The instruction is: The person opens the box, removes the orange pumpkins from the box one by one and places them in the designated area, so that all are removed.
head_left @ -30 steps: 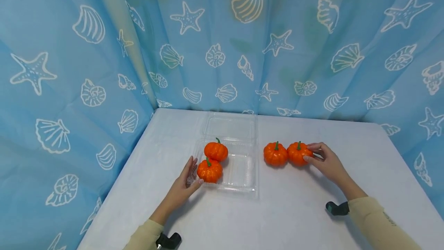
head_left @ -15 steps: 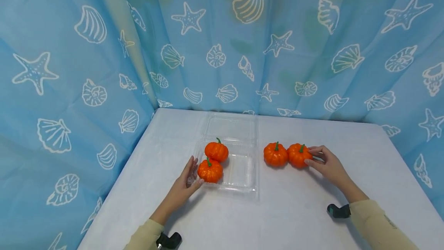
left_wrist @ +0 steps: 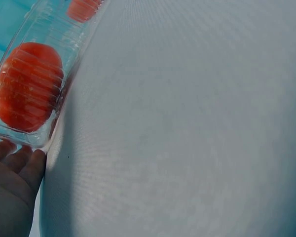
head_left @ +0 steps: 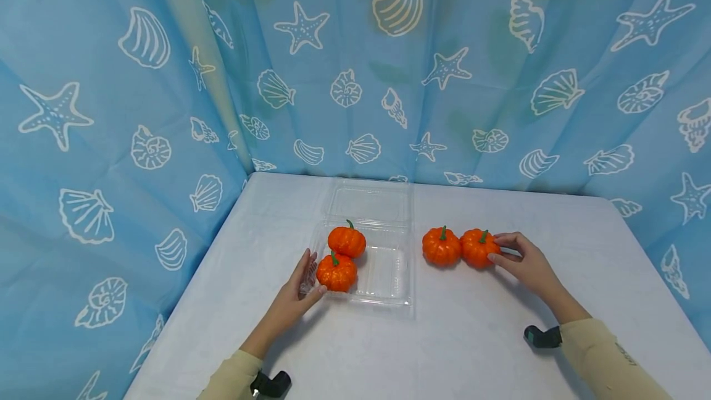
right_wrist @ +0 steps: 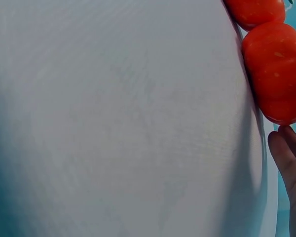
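Two small orange toy pumpkins sit in a clear plastic clamshell box [head_left: 389, 270]: the front pumpkin [head_left: 336, 273] leans against the rear one [head_left: 347, 242]. My left hand [head_left: 291, 295] spreads around the box's front left corner, thumb by the front edge. In the left wrist view, its nearly straight fingers [left_wrist: 19, 160] touch the box's end wall. On the table to the right, two more pumpkins stand side by side. My right hand [head_left: 524, 264] holds the outer pumpkin [head_left: 479, 249] from its right side between thumb and fingers. The inner pumpkin [head_left: 441, 247] touches it.
The box lid [head_left: 368, 201] lies folded back toward the table's far edge. A white cloth covers the table [head_left: 444, 338]. Behind and to the left hangs a blue shell-print curtain [head_left: 355, 79]. Dark wrist-worn devices stick out below both forearms, near the tabletop.
The outer pumpkin has tipped slightly, its stem shifting right, and my right hand has moved a little right and down. My left hand and the box stay in place.
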The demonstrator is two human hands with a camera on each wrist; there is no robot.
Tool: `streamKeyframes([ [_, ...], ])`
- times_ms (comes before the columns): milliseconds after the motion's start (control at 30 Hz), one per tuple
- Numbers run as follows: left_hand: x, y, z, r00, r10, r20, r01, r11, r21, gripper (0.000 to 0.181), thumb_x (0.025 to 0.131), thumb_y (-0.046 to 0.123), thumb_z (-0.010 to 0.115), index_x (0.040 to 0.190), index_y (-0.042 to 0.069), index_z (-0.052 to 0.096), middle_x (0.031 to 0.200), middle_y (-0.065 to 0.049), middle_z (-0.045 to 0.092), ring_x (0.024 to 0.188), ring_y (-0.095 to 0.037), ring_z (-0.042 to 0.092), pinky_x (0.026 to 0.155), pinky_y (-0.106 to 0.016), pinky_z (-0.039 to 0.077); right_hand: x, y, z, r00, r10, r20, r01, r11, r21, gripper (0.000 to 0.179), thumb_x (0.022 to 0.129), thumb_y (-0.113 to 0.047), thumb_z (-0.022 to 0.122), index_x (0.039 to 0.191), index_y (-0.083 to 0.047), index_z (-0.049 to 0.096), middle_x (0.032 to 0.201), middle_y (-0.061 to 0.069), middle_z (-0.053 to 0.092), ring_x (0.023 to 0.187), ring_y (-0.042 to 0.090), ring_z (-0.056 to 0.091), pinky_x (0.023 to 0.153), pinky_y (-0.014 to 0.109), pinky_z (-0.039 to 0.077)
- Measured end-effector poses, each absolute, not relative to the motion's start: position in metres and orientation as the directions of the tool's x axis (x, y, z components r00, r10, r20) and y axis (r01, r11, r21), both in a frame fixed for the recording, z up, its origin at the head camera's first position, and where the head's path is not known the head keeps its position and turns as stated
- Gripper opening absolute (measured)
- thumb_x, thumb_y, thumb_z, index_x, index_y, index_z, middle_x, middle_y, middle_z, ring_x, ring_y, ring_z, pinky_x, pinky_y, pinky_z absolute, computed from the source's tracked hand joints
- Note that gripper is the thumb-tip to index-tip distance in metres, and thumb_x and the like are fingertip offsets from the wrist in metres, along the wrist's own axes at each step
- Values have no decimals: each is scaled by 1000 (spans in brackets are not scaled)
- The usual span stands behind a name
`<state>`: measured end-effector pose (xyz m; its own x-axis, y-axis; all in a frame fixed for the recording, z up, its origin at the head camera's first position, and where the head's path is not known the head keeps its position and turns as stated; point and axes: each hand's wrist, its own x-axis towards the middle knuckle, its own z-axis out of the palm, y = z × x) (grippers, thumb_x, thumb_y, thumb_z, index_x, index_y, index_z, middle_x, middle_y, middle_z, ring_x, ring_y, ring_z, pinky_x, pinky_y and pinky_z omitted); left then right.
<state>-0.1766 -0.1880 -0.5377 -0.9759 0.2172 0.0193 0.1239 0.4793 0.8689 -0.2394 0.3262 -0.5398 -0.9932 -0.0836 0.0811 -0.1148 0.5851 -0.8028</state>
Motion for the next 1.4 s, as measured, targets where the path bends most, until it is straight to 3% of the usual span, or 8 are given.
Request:
streamKeyframes([
  [133,-177,-188,-537,-976,219,14,117,467,876,91,97,35,69,165,17,13,166,-5,31,151,-30,31,112,-56,40,-239,325,-537,-992,-72,100,-123,598,-792,48,97,-31,72,128,0,54,140,23,52,130,42,49,92,9,46],
  [367,-176,-188,-536,-975,220,22,124,466,876,90,97,34,69,165,16,13,165,-6,31,151,-30,31,112,-56,39,-240,322,-529,-981,-57,183,-178,630,-756,44,97,-28,71,127,-1,53,138,21,52,130,41,47,104,61,41],
  [667,-176,-187,-536,-979,204,9,106,472,875,91,97,36,69,165,17,13,165,-5,31,151,-30,31,112,-56,40,-243,305,-510,-973,-48,225,-205,624,-754,42,98,-27,70,128,-3,55,136,18,54,131,38,46,107,65,39],
  [767,-176,-186,-536,-979,203,8,105,473,875,91,97,37,69,165,17,13,165,-5,31,151,-30,30,112,-56,39,-243,298,-504,-964,-58,258,-236,629,-741,39,97,-24,71,126,-3,56,133,18,56,130,37,48,110,59,41],
  [967,-176,-186,-537,-979,205,11,109,475,873,91,97,38,69,165,17,13,165,-6,31,151,-30,30,112,-57,38,-246,287,-496,-941,-98,324,-312,622,-718,34,96,-19,72,123,-3,59,130,16,59,127,34,51,101,5,33],
  [1067,-176,-186,-536,-978,207,14,113,475,873,91,97,38,69,165,17,13,165,-6,31,151,-30,30,113,-57,37,-248,281,-492,-938,-115,328,-327,613,-719,32,96,-18,72,122,-4,60,129,16,59,126,35,51,98,3,31],
  [1300,-176,-186,-537,-980,200,10,107,482,870,92,96,39,69,165,18,12,166,-6,30,151,-30,29,113,-57,36,-255,264,-483,-948,-152,279,-314,575,-756,33,97,-19,71,124,-4,58,130,16,58,126,40,52,108,54,45],
  [1400,-177,-185,-536,-980,199,10,106,476,873,92,96,39,70,165,18,12,166,-6,30,151,-30,29,114,-57,36,-259,255,-481,-959,-152,237,-281,567,-774,35,98,-22,70,126,-5,56,130,17,58,124,41,54,104,61,46],
])
